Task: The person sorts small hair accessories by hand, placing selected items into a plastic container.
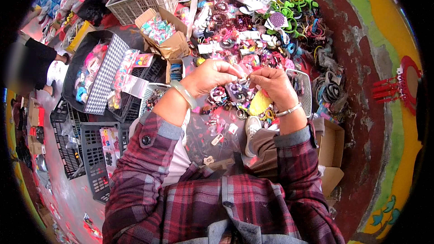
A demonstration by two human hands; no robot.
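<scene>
Both hands meet above a heap of trinkets. The left hand (209, 76), a pale jade-green bangle (183, 94) on its wrist, pinches a small pale clip (242, 79) at the fingertips; the right hand (274, 84), wearing a thin silver bracelet (289, 110), pinches the same small piece from the other side. The clip is too small to name more closely. Just below the right hand a yellow fluffy ornament (260, 102) shows.

Around the hands, hair ties, clips and bands cover the ground cloth. Green hairbands (293, 1) are piled at the far right edge, dark hair rings (331, 91) at the right. An open cardboard box (163, 32) of wrapped trinkets stands beyond the left hand, a pale plastic crate (141, 1) behind it, and grey baskets (96, 153) lie at the left. A white shoe (251, 127) sticks out under the right forearm.

The ground at the right is worn dark red concrete (361, 108) with a painted yellow and green border.
</scene>
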